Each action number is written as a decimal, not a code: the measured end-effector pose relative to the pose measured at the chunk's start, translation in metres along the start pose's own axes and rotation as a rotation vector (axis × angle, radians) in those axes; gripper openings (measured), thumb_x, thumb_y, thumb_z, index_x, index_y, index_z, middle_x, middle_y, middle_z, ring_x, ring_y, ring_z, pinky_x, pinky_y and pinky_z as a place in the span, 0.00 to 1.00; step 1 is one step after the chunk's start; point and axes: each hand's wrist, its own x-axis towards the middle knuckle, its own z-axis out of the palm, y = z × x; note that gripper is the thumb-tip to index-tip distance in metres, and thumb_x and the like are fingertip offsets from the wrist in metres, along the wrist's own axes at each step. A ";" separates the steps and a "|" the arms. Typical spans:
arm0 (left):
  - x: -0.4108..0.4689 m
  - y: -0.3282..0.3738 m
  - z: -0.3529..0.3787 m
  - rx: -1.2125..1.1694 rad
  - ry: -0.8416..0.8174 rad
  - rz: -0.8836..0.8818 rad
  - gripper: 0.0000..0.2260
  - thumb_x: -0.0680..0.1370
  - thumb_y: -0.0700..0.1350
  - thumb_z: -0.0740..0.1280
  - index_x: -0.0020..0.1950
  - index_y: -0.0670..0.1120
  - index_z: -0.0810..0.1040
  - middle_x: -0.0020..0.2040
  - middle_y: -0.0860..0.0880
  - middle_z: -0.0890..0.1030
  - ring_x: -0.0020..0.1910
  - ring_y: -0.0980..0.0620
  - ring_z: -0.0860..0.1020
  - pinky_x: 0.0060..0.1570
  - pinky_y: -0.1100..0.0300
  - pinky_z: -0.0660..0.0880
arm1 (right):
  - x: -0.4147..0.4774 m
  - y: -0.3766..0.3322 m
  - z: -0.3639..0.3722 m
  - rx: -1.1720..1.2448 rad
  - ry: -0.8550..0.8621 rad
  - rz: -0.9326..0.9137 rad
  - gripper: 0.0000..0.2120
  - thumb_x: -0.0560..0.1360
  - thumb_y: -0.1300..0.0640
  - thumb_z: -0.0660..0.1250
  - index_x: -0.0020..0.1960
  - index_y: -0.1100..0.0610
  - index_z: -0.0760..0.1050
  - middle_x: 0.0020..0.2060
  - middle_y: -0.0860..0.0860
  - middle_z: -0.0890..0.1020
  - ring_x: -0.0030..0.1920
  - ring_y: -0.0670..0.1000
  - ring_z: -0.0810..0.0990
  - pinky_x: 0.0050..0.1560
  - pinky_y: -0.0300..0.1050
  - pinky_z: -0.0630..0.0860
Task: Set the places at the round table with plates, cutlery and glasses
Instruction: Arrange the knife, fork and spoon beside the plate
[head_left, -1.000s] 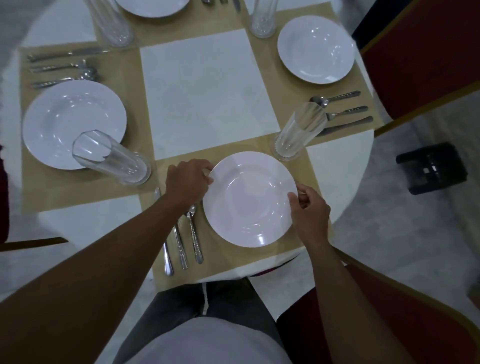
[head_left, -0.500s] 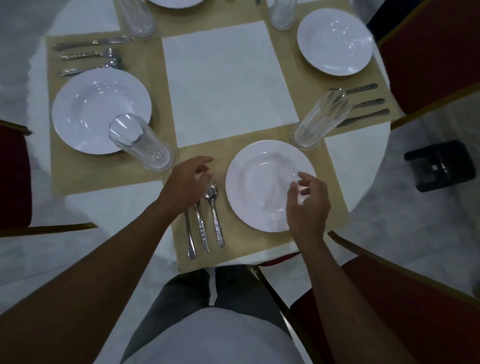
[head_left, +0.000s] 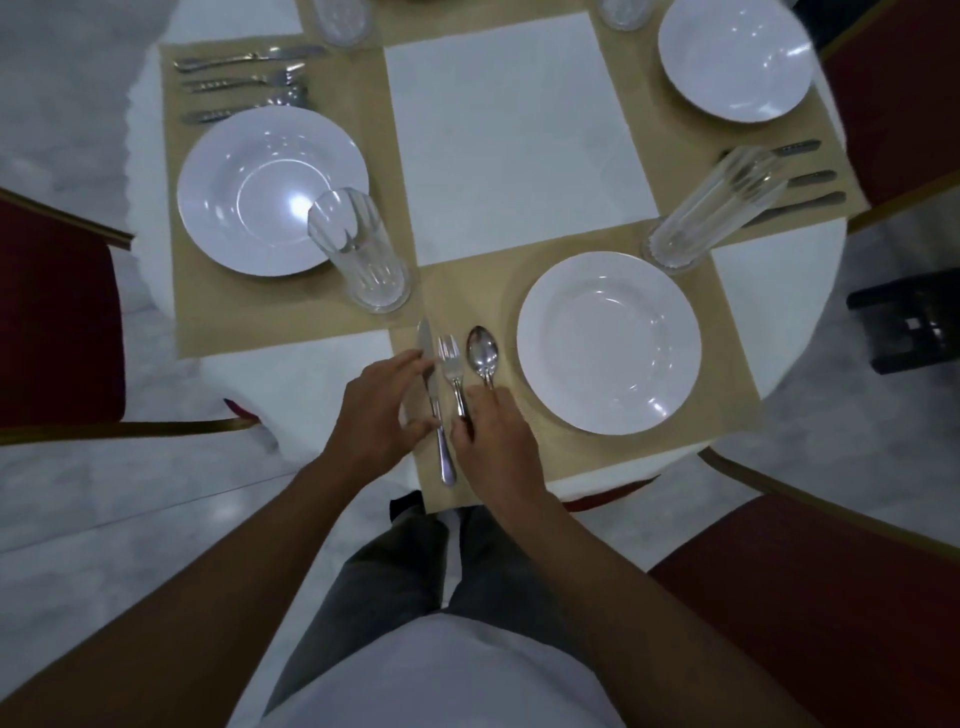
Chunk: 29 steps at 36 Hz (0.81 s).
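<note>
The right hand (head_left: 493, 441) covers the handles of the fork (head_left: 449, 358) and spoon (head_left: 483, 351), so its grip cannot be told, and the left hand (head_left: 379, 410) hides the middle of the knife (head_left: 445, 462). The top edge cuts off one far glass (head_left: 340, 21) and a second far glass (head_left: 621, 13). At the right, the heads of the cutlery (head_left: 810, 179) seem lost behind a tall glass (head_left: 711, 208).

Three red-cushioned chairs with gold frames: one at left (head_left: 52, 322), one upper right (head_left: 898, 93), one lower right (head_left: 810, 613). Pale marbled floor (head_left: 78, 493). Small black stool (head_left: 909, 322) on it at right, apart from the chairs.
</note>
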 end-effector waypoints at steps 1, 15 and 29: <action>-0.001 -0.001 0.002 0.015 -0.002 0.021 0.36 0.68 0.55 0.77 0.73 0.49 0.71 0.74 0.48 0.69 0.71 0.47 0.69 0.67 0.45 0.68 | 0.000 -0.001 0.002 -0.007 0.008 0.007 0.09 0.81 0.57 0.64 0.60 0.57 0.76 0.51 0.52 0.77 0.46 0.49 0.76 0.42 0.38 0.68; -0.011 -0.005 0.017 0.131 -0.108 0.014 0.37 0.76 0.64 0.65 0.80 0.51 0.56 0.81 0.51 0.50 0.80 0.48 0.47 0.76 0.46 0.51 | 0.008 -0.008 0.005 -0.088 -0.009 0.025 0.14 0.81 0.59 0.65 0.66 0.58 0.76 0.57 0.54 0.79 0.51 0.51 0.79 0.48 0.38 0.72; -0.013 0.001 0.018 0.107 -0.089 -0.027 0.38 0.75 0.65 0.64 0.80 0.51 0.56 0.81 0.52 0.50 0.80 0.49 0.46 0.77 0.46 0.51 | 0.004 0.003 -0.001 0.014 0.087 0.068 0.10 0.82 0.58 0.65 0.63 0.58 0.76 0.53 0.52 0.79 0.48 0.47 0.77 0.46 0.39 0.74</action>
